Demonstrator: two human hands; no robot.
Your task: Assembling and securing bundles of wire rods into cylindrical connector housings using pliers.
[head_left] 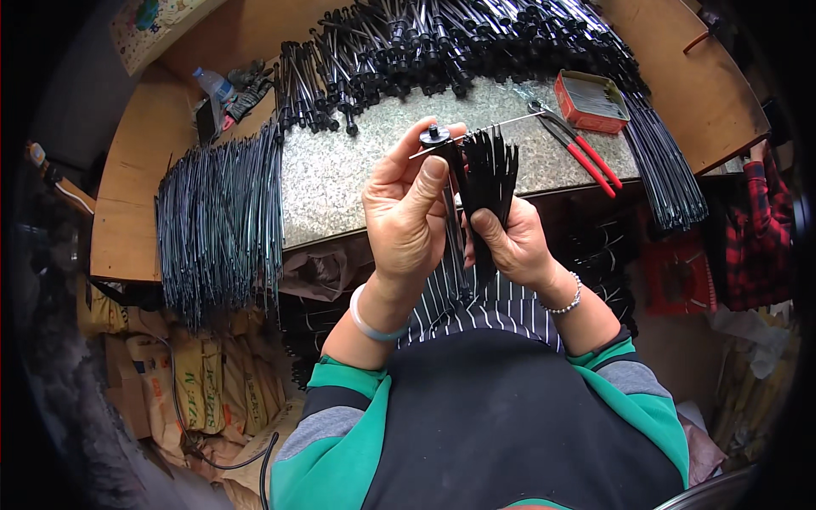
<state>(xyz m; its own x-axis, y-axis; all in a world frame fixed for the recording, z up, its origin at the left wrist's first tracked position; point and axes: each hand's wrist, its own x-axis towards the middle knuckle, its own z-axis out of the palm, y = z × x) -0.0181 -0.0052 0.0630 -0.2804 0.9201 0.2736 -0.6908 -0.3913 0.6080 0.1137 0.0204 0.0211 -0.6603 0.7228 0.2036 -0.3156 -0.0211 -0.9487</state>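
Observation:
My left hand [401,212] is closed, thumb and fingers pinching the top of a black rod just under its round black cap [434,136]. A thin metal wire [518,119] crosses beside the cap and slants out to the right; its left end shows by my left thumb. My right hand [517,246] is closed round a bundle of thin black strips [491,170], whose loose tips point upward. The bundle stands close beside the rod. The lower ends of the rod and bundle hang over my striped apron and are partly hidden.
Many black-capped metal rods [408,42] lie piled along the back of the speckled worktop [331,183]. Dark strips hang over the front edge at left [221,221] and right [667,170]. Red-handled pliers [586,157] lie near a red tin [591,102]. A plastic bottle [217,85] stands back left.

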